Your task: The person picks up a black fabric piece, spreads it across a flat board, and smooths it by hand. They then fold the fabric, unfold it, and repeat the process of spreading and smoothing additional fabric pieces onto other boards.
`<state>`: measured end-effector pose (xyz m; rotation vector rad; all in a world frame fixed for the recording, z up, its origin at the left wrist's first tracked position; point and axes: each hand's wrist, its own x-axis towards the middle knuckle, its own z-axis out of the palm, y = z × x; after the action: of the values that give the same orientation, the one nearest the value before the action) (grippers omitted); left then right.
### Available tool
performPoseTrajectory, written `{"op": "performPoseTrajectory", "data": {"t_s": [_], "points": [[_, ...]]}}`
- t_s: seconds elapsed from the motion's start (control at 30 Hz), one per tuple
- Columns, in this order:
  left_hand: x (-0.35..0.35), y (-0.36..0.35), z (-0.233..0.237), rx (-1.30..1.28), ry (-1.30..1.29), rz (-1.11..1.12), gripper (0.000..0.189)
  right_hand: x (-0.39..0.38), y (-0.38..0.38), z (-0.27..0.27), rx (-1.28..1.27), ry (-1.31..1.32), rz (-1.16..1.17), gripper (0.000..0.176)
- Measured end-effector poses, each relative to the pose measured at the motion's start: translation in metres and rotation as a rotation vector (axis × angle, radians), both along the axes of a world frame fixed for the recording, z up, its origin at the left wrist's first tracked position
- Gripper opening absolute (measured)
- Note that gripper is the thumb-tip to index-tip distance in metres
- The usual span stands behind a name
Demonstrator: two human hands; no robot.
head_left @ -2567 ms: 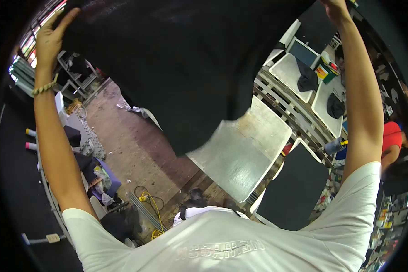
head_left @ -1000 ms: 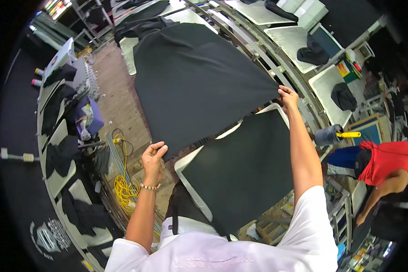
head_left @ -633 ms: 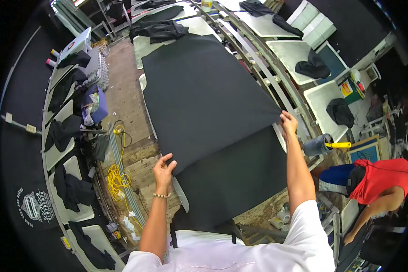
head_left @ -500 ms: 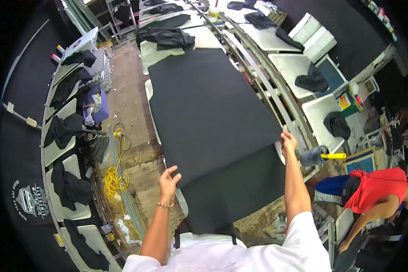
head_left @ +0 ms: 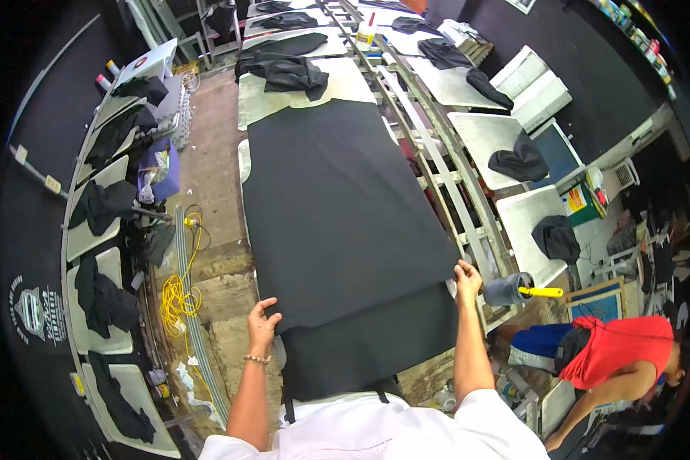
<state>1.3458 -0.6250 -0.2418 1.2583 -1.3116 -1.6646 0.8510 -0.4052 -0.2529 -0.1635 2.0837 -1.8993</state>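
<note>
A wide black cloth (head_left: pixel 337 222) lies stretched lengthwise over a light board, ahead of my body. Its near edge is held at both corners. My right hand (head_left: pixel 468 282) pinches the right corner between thumb and fingers. At the left corner my left hand (head_left: pixel 263 326), with a beaded bracelet at the wrist, grips the edge, index finger and thumb partly showing. Below that edge another dark cloth layer (head_left: pixel 368 345) reaches down to my waist. Faint ripples run across the upper cloth.
Pale boards with black garments line the left (head_left: pixel 103 295) and the right (head_left: pixel 537 230). A dark container with a yellow-handled tool (head_left: pixel 540 292) stands near my right hand. Yellow cable (head_left: pixel 179 305) lies coiled on the floor. At lower right, a person in a red top (head_left: pixel 625 349) bends over.
Both hands and the cloth's near edge appear farther left in view as the camera shifts. The cloth's far edge sits lower, exposing more of the pale board beyond it. Both hands keep their corners.
</note>
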Motion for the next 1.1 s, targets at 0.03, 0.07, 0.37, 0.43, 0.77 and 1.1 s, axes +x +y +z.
{"op": "performPoseTrajectory", "data": {"t_s": [0.03,0.07,0.37,0.43,0.77,1.1], "points": [[0.003,0.006,0.003,0.018,-0.021,0.009,0.043,0.000,0.006,-0.005,0.123,0.060,0.006,0.024],[0.002,0.012,0.011,0.035,-0.045,0.020,0.044,-0.001,0.011,-0.006,0.256,0.211,0.053,0.027],[-0.002,-0.021,0.009,-0.338,-0.817,0.126,0.044,0.006,-0.046,0.053,0.582,0.870,0.420,0.031],[-0.015,-0.064,-0.012,-0.289,-0.576,0.237,0.047,-0.012,-0.090,0.046,0.454,0.841,0.496,0.033],[-0.049,-0.155,-0.038,0.136,-0.146,0.463,0.045,-0.107,-0.195,-0.021,0.564,0.282,0.635,0.056],[-0.048,-0.148,-0.033,0.011,0.099,0.387,0.026,-0.116,-0.204,-0.002,0.326,-0.321,0.600,0.026]]}}
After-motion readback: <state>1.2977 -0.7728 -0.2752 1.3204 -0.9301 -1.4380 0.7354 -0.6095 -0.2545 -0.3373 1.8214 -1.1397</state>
